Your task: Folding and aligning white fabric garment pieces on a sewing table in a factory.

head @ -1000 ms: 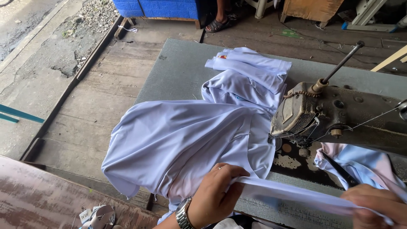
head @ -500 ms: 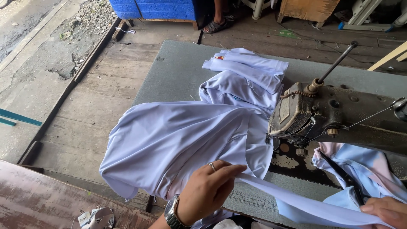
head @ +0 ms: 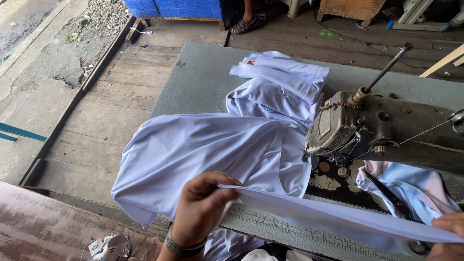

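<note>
The left hand (head: pixel 200 210), a metal wristwatch (head: pixel 180 247) at its wrist, pinches one end of a long, narrow strip of pale lilac-white fabric (head: pixel 328 217) between thumb and fingers. The strip runs taut and nearly level to the right, across the front edge of the table, to the right hand (head: pixel 447 237), which shows only in part at the lower right corner; it grips the strip's far end, though its fingers are mostly cut off by the frame. Behind the strip lies a large pale lilac-white garment (head: pixel 208 154), spread loosely over the grey felt-covered work table (head: pixel 193 82) and hanging over its near edge. Further back, a folded stack of the same pale cloth (head: pixel 280 72) rests on the table, touching the spread garment. To the right stands an old, grimy dark metal sewing machine (head: pixel 382 125) with a slanted thread rod (head: pixel 386 67) rising from its top; its head sits just beside the spread garment, and the taut strip passes in front of its base. Under the machine's arm lies a bunched piece of light blue and pink cloth (head: pixel 415 186) with dark scissors (head: pixel 389 195) on it. Beyond the table, on the worn plank floor (head: pixel 106 116), stand a blue crate (head: pixel 174 7) and another person's sandalled foot (head: pixel 244 24).
</note>
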